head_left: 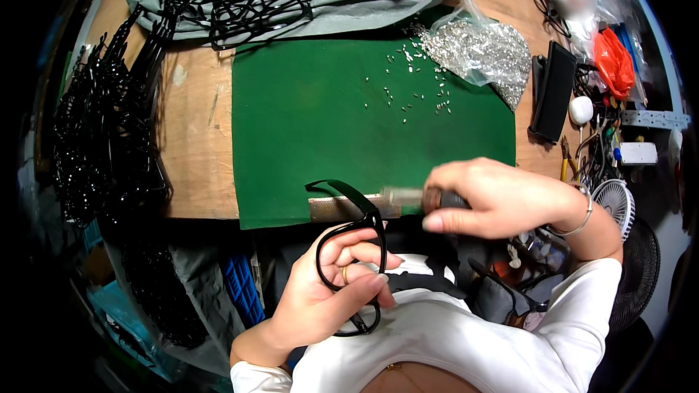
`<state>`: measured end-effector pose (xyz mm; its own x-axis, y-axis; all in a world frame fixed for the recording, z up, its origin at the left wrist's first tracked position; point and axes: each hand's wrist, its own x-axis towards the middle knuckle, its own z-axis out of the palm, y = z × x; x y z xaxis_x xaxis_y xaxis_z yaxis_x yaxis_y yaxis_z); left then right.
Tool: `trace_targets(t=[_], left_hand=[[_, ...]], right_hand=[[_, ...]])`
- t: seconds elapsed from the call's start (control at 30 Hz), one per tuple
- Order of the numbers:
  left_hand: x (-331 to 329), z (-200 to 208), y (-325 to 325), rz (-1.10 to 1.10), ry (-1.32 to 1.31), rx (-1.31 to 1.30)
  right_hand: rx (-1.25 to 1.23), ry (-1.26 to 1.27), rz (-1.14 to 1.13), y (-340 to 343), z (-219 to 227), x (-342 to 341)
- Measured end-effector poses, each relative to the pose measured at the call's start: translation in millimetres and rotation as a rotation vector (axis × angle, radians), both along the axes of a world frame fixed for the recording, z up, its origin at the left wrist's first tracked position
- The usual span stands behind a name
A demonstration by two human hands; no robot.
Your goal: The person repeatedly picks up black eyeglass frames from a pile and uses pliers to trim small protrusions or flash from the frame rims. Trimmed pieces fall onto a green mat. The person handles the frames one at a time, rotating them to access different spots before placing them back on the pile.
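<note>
In my left hand (313, 302) is a black eyeglass frame (376, 222), gripped at its front with the fingers through one rim. One temple arm stands out from it toward the green mat (313, 124). My right hand (495, 200) is closed round a dark-handled tool (405, 197); its pale front end is smeared by motion and points at the frame's hinge side. I cannot tell whether the tool touches the frame. Below that arm, a patterned metallic strip (331, 209) lies along the mat's near edge.
Small silvery pieces spill from a clear plastic bag (480, 47) at the mat's far right. Piles of black eyeglass frames (109, 131) lie at left and on a grey cloth (378, 0) behind. On the right are a black phone (555, 91), pliers (565, 160) and a white fan (614, 204).
</note>
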<state>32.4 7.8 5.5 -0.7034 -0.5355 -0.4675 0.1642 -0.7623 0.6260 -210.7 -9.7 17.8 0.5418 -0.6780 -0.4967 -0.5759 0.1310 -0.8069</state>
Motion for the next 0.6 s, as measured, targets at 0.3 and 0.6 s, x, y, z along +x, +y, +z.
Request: trace_targets(t=[0.3,0.6], left_hand=[[10.7,39.0,-21.1,0.049,-0.311,-0.239],[55.3,-35.4,-130.0,-0.332,-1.004,-1.105]], right_hand=[[-0.422,0.123,-0.254,14.5,-72.6,3.1],[-0.45,0.079,-0.324,16.5,-71.9,2.5]])
